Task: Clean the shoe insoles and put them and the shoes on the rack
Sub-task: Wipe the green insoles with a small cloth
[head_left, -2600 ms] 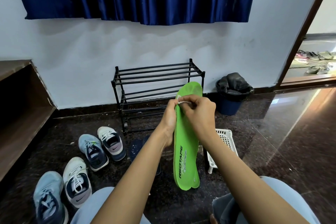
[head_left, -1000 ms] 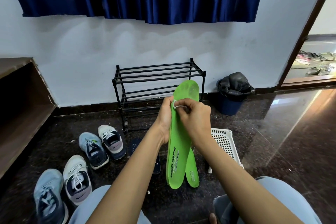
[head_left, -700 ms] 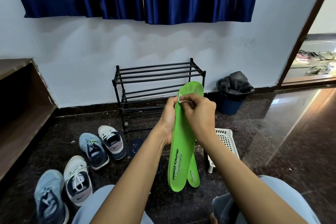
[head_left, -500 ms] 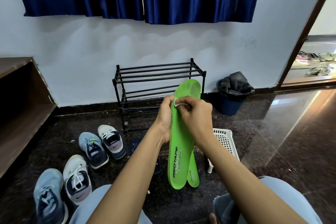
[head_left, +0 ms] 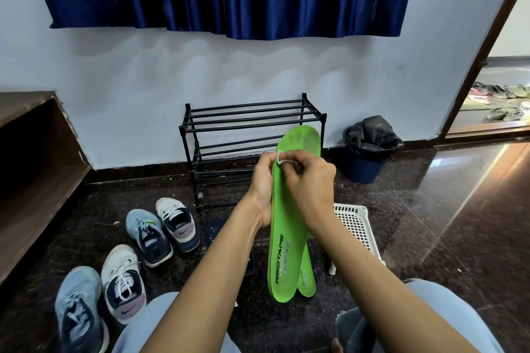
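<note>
1. Right hand (head_left: 308,180): centre of frame. Thumb and fingertips pinch a small white wad (head_left: 282,157) and press it against the forepart of the green insole (head_left: 286,238). I cannot tell what the wad is made of.
2. Left hand (head_left: 262,180): just left of the right hand. Its fingers curl round the insole's left edge near mid-length, holding it upright, toe up, printed face toward the camera.
3. Green insole: centre of frame, held in the air in front of the rack (head_left: 249,123).
   - Handling, as judged: light, thin, flexible foam that is likely to bow under rubbing unless backed.
   - Best hold: by the edge at the waist, with the palm behind the spot being rubbed.
4. Second green insole (head_left: 307,281): only the heel shows, behind and lower right of the first. I cannot tell what holds it.
5. Rack: black tubing against the wall, behind the hands.
6. Shoes (head_left: 149,235): four on the dark floor at lower left, not yet on the rack.
7. White basket (head_left: 355,226): on the floor, right of the insoles.
8. Bin (head_left: 370,152): black-lined, right of the rack.
</note>
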Available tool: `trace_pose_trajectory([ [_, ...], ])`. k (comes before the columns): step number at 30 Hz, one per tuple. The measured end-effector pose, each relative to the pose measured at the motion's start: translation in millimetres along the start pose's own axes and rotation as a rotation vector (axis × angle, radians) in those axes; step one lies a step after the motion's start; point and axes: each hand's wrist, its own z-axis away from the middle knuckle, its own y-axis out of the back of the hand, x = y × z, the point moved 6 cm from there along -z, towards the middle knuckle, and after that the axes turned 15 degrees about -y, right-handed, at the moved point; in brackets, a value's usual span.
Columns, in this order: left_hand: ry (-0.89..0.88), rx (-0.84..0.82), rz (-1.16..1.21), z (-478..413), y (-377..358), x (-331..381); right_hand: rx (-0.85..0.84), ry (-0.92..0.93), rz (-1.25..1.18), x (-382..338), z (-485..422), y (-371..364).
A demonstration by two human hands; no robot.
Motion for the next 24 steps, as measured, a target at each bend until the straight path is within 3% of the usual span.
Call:
trace_pose_trajectory([
  [5, 0.031, -0.053, -0.036, 2, -8, -8, 0.068, -0.018, 0.026, 1, -13, 6],
  [11, 0.025, -0.018, -0.027, 1, -4, -4, 0.034, -0.042, 0.009, 3, 3, 2],
  [24, -0.115, 0.006, -0.183, 1, -8, -1, 0.081, 0.048, 0.059, -6, 6, 3],
])
